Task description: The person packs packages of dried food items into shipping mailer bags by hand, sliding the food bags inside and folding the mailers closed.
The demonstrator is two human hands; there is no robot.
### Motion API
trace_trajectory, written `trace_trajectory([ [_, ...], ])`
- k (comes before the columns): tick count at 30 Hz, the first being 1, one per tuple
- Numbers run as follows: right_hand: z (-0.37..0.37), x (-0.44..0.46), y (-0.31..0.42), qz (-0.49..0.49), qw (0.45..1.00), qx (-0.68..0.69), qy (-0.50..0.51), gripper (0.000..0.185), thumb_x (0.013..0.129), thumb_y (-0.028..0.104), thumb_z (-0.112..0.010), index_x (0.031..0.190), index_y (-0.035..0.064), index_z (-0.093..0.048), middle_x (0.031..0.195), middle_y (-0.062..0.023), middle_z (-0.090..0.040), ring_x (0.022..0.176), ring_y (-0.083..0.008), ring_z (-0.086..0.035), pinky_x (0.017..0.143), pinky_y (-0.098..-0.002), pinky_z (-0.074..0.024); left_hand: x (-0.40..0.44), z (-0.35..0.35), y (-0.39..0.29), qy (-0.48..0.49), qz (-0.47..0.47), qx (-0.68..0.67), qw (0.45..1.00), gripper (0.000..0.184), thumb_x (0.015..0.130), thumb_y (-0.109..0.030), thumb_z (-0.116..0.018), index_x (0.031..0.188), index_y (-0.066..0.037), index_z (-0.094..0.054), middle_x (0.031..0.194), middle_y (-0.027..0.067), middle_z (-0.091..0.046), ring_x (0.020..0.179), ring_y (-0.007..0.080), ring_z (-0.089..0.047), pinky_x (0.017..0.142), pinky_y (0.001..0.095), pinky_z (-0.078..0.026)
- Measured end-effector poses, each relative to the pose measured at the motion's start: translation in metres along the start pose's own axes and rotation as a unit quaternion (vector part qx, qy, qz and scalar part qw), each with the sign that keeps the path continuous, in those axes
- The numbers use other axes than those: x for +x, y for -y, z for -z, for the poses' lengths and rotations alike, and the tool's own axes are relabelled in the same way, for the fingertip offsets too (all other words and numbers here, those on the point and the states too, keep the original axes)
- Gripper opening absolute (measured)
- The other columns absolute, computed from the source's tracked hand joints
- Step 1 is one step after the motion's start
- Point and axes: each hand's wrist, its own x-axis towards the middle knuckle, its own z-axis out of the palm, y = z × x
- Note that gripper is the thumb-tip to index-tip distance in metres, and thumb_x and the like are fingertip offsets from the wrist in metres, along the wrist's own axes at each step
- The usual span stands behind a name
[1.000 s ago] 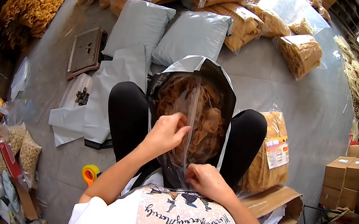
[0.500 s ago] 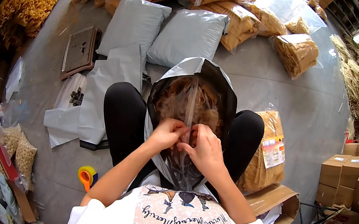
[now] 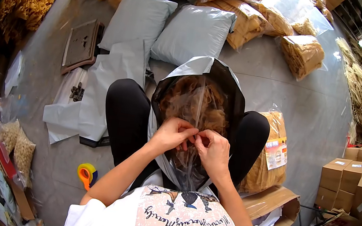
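Observation:
Between my knees stands a grey mailer bag (image 3: 192, 65) with a black inside, its mouth spread wide. Inside it is a clear plastic bag (image 3: 200, 98) of brown, curly dried pieces, with a seam running down its middle. My left hand (image 3: 173, 134) pinches the clear plastic at the seam, fingertips together. My right hand (image 3: 213, 149) pinches the same seam right beside it, the fingertips of both hands nearly touching. The lower part of the clear bag shows below my hands, near my shirt.
Two filled grey mailers (image 3: 194, 34) lie ahead, with flat mailers (image 3: 114, 71) and a scale (image 3: 82, 45) to the left. A labelled bag (image 3: 269, 150) and an open carton (image 3: 272, 208) sit by my right knee. Yellow tape (image 3: 86, 174) lies at left.
My right hand has moved up from the bag's lower edge to the seam, beside my left hand. Both hands are now closer together on the clear plastic.

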Motion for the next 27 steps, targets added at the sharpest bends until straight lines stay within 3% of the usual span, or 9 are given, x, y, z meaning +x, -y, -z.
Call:
trace_trajectory([
  [7,-0.001,0.004,-0.007,-0.047,0.995,0.081,0.043,0.012,0.076,0.009,-0.068,0.076,-0.0028,-0.064,0.069,-0.0158,-0.064,0.061,-0.0261,-0.065,0.056,-0.0331,-0.0489,0.010,0.000,0.008,-0.014,-0.011,-0.006,1.000,0.021,0.088,-0.015,-0.058,0.095,0.005,-0.061,0.075,0.0089,-0.066,0.052,0.0131,-0.061,0.041,0.0214,-0.041],
  [9,-0.002,0.004,-0.008,-0.044,0.994,0.088,0.046,0.013,0.077,0.008,-0.068,0.075,-0.0032,-0.064,0.066,-0.0147,-0.064,0.057,-0.0215,-0.064,0.054,-0.0305,-0.0478,0.010,0.001,0.005,-0.006,-0.005,-0.004,1.000,0.017,0.087,-0.012,-0.057,0.089,0.005,-0.059,0.073,0.0096,-0.066,0.052,0.0140,-0.062,0.043,0.0221,-0.045],
  [16,-0.020,-0.004,-0.023,-0.048,0.983,0.178,0.013,0.011,0.077,0.006,-0.066,0.076,-0.0034,-0.061,0.065,-0.0136,-0.063,0.057,-0.0182,-0.063,0.052,-0.0286,-0.0462,0.014,-0.002,0.015,-0.004,-0.009,-0.045,0.999,0.008,0.084,-0.004,-0.055,0.084,0.004,-0.057,0.067,0.0096,-0.064,0.054,0.0147,-0.063,0.050,0.0248,-0.053],
  [19,-0.018,-0.005,-0.014,-0.055,0.988,0.146,-0.003,0.011,0.077,0.006,-0.065,0.075,-0.0028,-0.059,0.066,-0.0147,-0.062,0.057,-0.0210,-0.063,0.053,-0.0309,-0.0467,0.012,-0.004,0.018,-0.029,-0.037,-0.022,0.999,0.006,0.083,-0.002,-0.055,0.084,0.003,-0.057,0.066,0.0089,-0.063,0.055,0.0138,-0.063,0.049,0.0247,-0.052],
  [21,-0.014,-0.002,-0.006,-0.023,0.999,0.042,0.000,0.013,0.077,0.008,-0.064,0.074,-0.0022,-0.058,0.066,-0.0164,-0.062,0.060,-0.0281,-0.064,0.055,-0.0363,-0.0487,0.011,-0.003,0.021,-0.028,-0.071,-0.008,0.997,0.006,0.084,-0.004,-0.056,0.085,0.002,-0.058,0.068,0.0078,-0.064,0.056,0.0125,-0.062,0.050,0.0236,-0.052],
  [25,-0.008,0.001,0.005,-0.027,1.000,-0.007,-0.005,0.014,0.078,0.010,-0.062,0.072,-0.0022,-0.059,0.067,-0.0193,-0.061,0.063,-0.0352,-0.063,0.058,-0.0413,-0.0497,0.011,0.001,0.021,-0.009,-0.047,-0.056,0.997,0.008,0.086,-0.007,-0.056,0.086,0.000,-0.059,0.070,0.0061,-0.065,0.057,0.0110,-0.061,0.051,0.0220,-0.051],
  [27,-0.012,0.002,0.000,0.024,0.998,-0.053,-0.012,0.016,0.079,0.011,-0.061,0.071,-0.0029,-0.059,0.067,-0.0208,-0.061,0.063,-0.0377,-0.062,0.059,-0.0427,-0.0500,0.011,0.001,0.020,-0.002,-0.044,-0.054,0.998,0.011,0.088,-0.011,-0.057,0.087,0.000,-0.059,0.071,0.0049,-0.065,0.058,0.0100,-0.061,0.053,0.0207,-0.050],
])
